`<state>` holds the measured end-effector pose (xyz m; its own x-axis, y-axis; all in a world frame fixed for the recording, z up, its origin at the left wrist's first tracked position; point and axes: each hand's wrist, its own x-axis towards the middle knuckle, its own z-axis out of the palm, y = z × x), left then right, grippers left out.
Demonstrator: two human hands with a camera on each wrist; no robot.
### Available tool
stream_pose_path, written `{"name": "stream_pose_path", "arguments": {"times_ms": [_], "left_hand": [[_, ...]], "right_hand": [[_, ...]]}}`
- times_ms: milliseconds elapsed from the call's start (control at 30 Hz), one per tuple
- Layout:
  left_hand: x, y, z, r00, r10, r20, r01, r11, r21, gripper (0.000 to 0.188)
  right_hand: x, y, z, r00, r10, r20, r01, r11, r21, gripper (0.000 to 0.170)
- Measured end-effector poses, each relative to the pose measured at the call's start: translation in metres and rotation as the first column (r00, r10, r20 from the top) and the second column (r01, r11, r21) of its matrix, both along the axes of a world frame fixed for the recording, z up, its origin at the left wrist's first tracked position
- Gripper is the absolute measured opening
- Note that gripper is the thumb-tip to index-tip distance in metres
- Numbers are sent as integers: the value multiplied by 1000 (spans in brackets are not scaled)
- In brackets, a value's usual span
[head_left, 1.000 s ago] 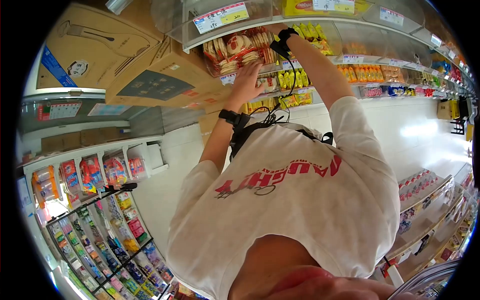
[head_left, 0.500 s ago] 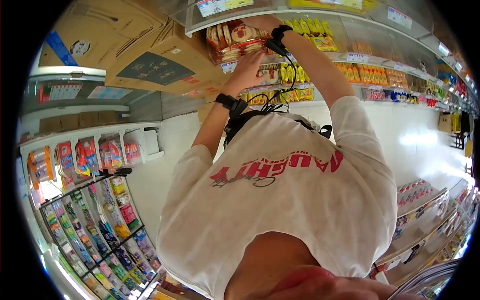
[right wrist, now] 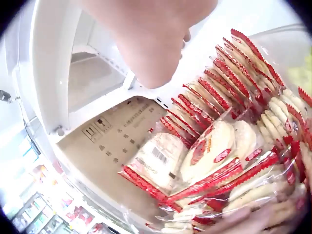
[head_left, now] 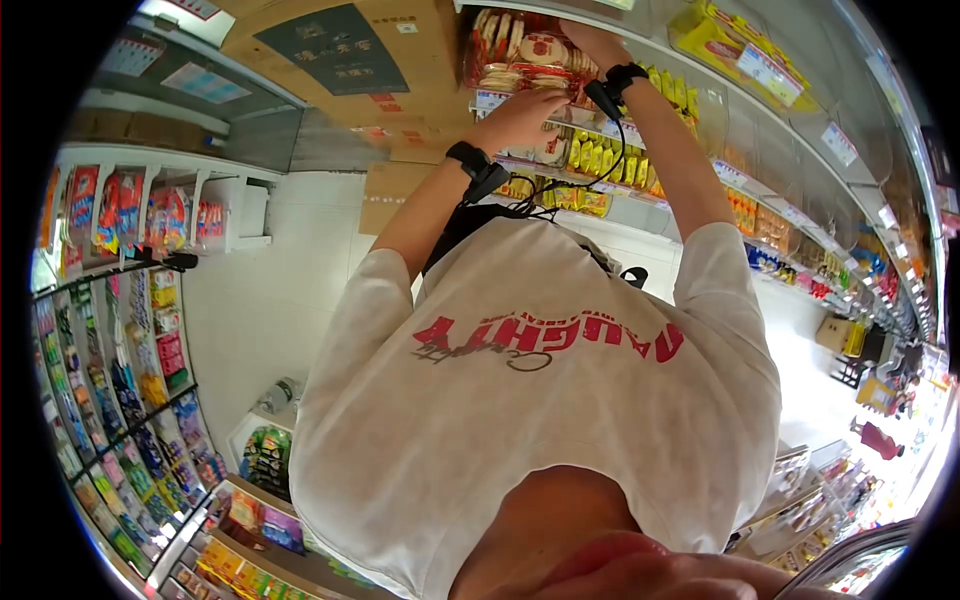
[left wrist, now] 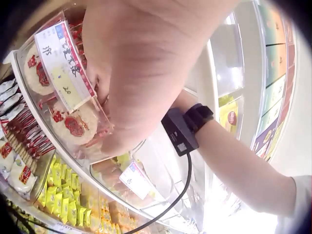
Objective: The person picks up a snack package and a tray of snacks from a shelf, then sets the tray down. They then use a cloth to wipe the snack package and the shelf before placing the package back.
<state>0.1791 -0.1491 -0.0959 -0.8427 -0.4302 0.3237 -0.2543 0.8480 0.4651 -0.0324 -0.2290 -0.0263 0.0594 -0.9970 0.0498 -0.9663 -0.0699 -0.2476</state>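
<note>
Flat round crackers [right wrist: 209, 146] in clear packs with red crimped edges stand in rows inside a clear-fronted shelf bin [left wrist: 84, 157]. My left hand [head_left: 520, 118] is at the front of that bin, close beside its price label [left wrist: 63, 66]. Its blurred fingers [right wrist: 239, 223] show at the bottom of the right wrist view, low against the front packs. Over the bin reaches my right hand [head_left: 598, 46], seen from close up in the right wrist view with its thumb [right wrist: 153, 73] pointing down, apart from the packs. Most of its other fingers are hidden.
A cardboard box [head_left: 340, 50] stands directly left of the bin. Yellow snack packs [head_left: 610, 158] fill lower bins, and a yellow bag [head_left: 735, 45] lies in a clear bin at upper right. A black cable [left wrist: 180, 192] hangs from the right wrist camera.
The view has turned, so the shelf and bin appear farther right. My left hand has shifted along the bin front toward the right hand; the right hand stays over the bin.
</note>
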Motion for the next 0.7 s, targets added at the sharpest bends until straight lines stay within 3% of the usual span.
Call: {"name": "stream_pose_path", "arguments": {"times_ms": [133,167,233,300,367,433,467,500,600,633,667,700], "left_hand": [[7,-7,26,985,121,-123,-112,991,79,41],[12,-11,37,976,114,-186,-115,993,2,36],[21,-19,67,933,191,-305,-247,957,-155,33],[23,-27,64,881,304,-362,-394,895,-207,36],[23,-44,60,878,354,-323,-455,827,-330,42],[24,-59,51,878,395,-271,-477,780,-406,47],[27,-66,41,879,413,-237,-476,773,-420,50],[30,-71,32,879,431,-203,-476,764,-436,54],[39,-82,22,899,418,-132,-420,734,-534,57],[39,-84,20,904,398,-159,-421,755,-502,59],[39,-87,18,899,418,-132,-422,745,-517,59],[40,-86,23,891,441,-109,-427,729,-534,58]], "right_hand": [[12,3,15,987,-41,-156,33,998,-57,43],[8,2,9,984,22,-174,-61,974,-218,48],[-4,-31,-22,995,94,-15,-92,916,-391,49],[-25,-66,-68,959,123,255,-67,974,-218,51],[-9,-61,-61,996,90,16,-84,975,-206,48],[21,-28,-24,981,39,188,-27,997,-69,50],[44,6,20,888,-31,458,-3,997,72,53],[55,23,42,722,-131,680,-20,978,210,57],[27,11,5,957,82,277,-15,972,-235,49],[31,0,7,999,-48,23,53,946,-320,46],[31,15,-2,999,-33,-41,-5,730,-684,47],[26,24,-7,997,-39,63,67,826,-560,50]]}}
